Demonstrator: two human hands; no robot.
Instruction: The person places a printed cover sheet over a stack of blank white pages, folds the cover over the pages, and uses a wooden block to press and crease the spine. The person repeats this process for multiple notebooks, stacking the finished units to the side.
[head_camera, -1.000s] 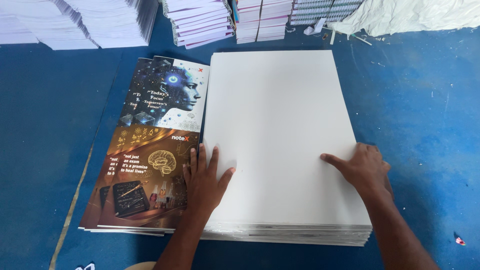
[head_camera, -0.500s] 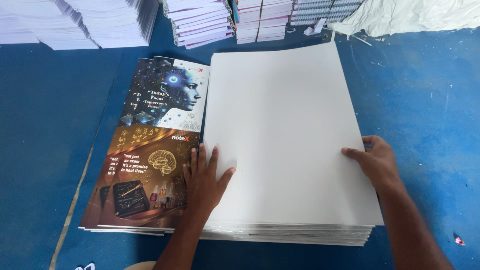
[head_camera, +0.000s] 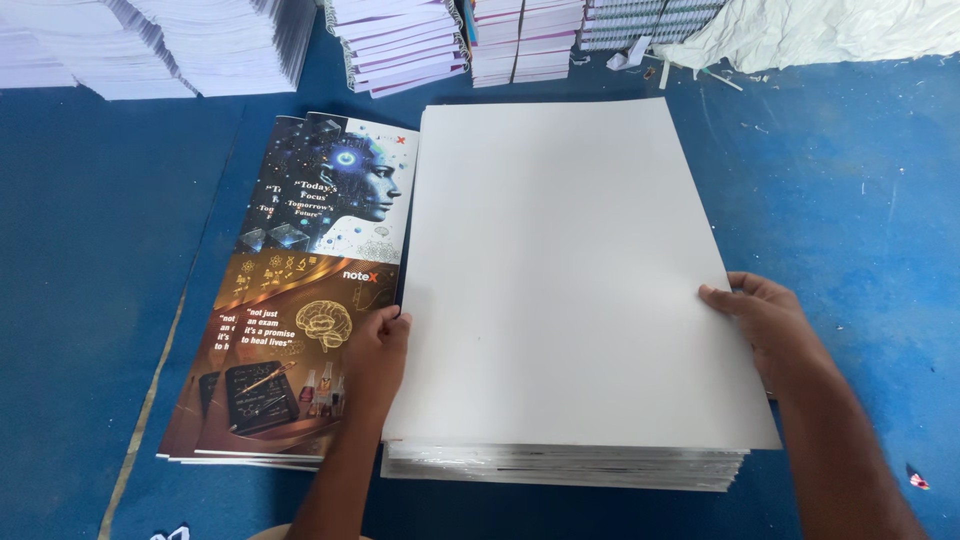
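Observation:
A thick stack of large white sheets (head_camera: 560, 290) lies on the blue surface (head_camera: 100, 260) in front of me. My left hand (head_camera: 376, 358) grips the top sheets at their left edge, fingers tucked under. My right hand (head_camera: 762, 322) holds the same sheets at the right edge. The top sheets sit slightly skewed and lifted off the stack below (head_camera: 560, 468). Printed covers (head_camera: 300, 300) with a blue head picture and a gold brain picture lie in a small pile just left of the stack, partly under my left hand.
Stacks of white paper (head_camera: 160, 40) stand at the back left. Spiral-bound notebook piles (head_camera: 500, 35) line the back middle. A crumpled white sack (head_camera: 830, 30) lies at the back right. A yellow line (head_camera: 145, 410) runs along the blue surface on the left.
My left hand slid from lying flat on the top sheet to gripping its left edge. My right hand moved outward to the right edge, and the top sheets shifted slightly rightward.

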